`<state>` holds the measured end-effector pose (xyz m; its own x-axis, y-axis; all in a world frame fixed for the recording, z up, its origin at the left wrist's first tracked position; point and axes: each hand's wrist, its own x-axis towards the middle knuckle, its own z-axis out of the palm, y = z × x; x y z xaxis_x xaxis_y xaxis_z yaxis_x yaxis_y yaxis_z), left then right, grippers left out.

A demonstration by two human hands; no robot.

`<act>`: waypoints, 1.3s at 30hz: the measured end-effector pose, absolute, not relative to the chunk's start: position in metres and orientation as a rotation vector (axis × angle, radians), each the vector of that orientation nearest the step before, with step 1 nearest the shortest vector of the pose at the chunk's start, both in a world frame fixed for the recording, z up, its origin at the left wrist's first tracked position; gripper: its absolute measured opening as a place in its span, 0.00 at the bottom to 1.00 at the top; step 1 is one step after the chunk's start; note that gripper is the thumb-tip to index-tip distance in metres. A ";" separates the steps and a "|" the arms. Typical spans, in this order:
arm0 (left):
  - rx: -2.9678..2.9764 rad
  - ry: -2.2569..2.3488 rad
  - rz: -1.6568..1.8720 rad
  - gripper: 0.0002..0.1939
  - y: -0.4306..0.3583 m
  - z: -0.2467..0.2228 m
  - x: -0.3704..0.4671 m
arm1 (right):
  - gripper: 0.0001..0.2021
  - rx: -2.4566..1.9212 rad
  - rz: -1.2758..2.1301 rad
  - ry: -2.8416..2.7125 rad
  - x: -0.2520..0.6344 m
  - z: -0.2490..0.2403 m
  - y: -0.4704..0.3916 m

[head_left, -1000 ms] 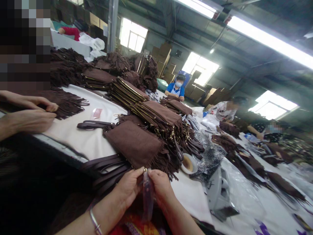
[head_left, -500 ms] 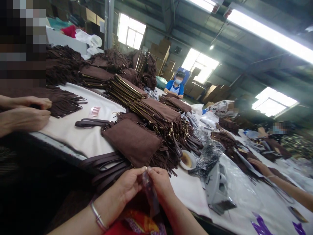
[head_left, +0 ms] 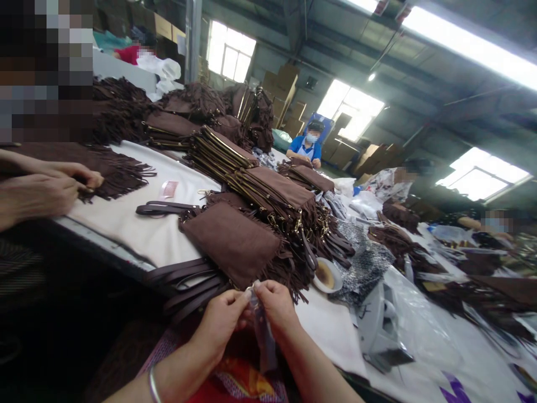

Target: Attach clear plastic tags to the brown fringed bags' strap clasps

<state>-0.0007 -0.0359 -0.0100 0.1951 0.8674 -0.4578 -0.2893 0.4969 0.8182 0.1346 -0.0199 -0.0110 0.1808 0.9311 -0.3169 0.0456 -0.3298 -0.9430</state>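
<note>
Brown fringed pouch (head_left: 235,240), straps (head_left: 184,280) and small bowl (head_left: 326,275) crowd both hands.

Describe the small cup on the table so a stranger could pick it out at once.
Start at the long white table heaped with brown fringed bags. Just right of the nearest bag's fringe, beyond the right hand, sits the small cup. It is the only round, pale thing there, white-rimmed with a brownish inside, among dark bags and straps.

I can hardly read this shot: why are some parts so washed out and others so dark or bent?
Head view: the windows and ceiling lamp glare white; the space under the table falls near black; the wide lens tilts and bends the hall; the thin clear strip pinched between the left hand and right hand looks soft.
</note>
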 end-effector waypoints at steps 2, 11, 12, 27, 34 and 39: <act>0.688 1.123 0.920 0.21 -0.033 -0.014 0.002 | 0.22 -1.573 1.277 -0.986 0.135 -0.011 -0.021; 0.673 1.108 0.995 0.20 -0.030 -0.025 0.002 | 0.25 -1.453 1.513 -1.098 0.147 -0.003 -0.044; 0.669 1.105 0.996 0.20 -0.029 -0.025 0.001 | 0.24 -1.449 1.548 -1.178 0.148 -0.001 -0.048; 0.606 0.608 0.579 0.18 -0.070 0.002 -0.004 | 0.19 -1.478 1.397 -1.053 0.136 0.023 -0.027; 0.626 0.801 0.760 0.18 -0.053 -0.002 0.006 | 0.19 -1.520 1.388 -1.050 0.137 0.012 -0.029; 0.692 0.854 0.823 0.18 -0.047 0.000 0.015 | 0.21 -1.542 1.313 -1.118 0.148 0.015 -0.036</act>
